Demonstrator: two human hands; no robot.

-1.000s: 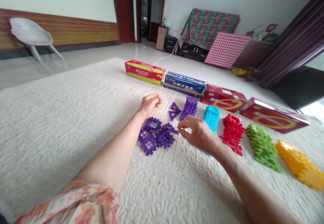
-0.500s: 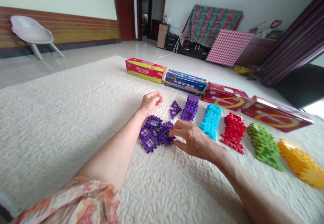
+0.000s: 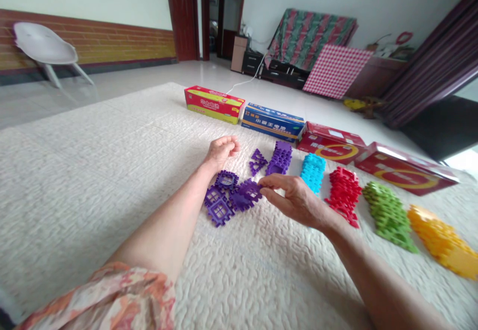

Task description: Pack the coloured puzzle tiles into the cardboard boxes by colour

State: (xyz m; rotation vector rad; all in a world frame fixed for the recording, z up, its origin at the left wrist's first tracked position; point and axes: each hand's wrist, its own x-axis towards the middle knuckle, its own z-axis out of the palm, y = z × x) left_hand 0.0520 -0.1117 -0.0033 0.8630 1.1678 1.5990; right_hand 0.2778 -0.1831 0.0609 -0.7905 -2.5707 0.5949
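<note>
My right hand (image 3: 286, 195) pinches the edge of a purple interlocking plastic building piece (image 3: 253, 189) between thumb and fingertips. The piece has an opening in it and is lifted at the right side of a loose purple pile. In that pile lie a square window-shaped piece (image 3: 219, 211) and a piece with a round opening (image 3: 226, 180). My left hand (image 3: 224, 150) rests beyond the pile, its fingers curled in a loose fist with nothing visible in them. A purple triangular piece (image 3: 257, 162) lies between the hands, beside a neat row of overlapping purple pieces (image 3: 280, 157).
Rows of light blue (image 3: 312, 170), red (image 3: 342, 193), green (image 3: 390, 215) and yellow pieces (image 3: 444, 240) stretch to the right. Behind stand a red-yellow box (image 3: 214, 105), a blue box (image 3: 273, 123) and two dark red boxes (image 3: 405, 168) on the cream quilted cover (image 3: 112, 146).
My right hand has drawn slightly right and up, and the purple piece in its fingertips is now tilted up from the pile. My left hand has stayed where it was.
</note>
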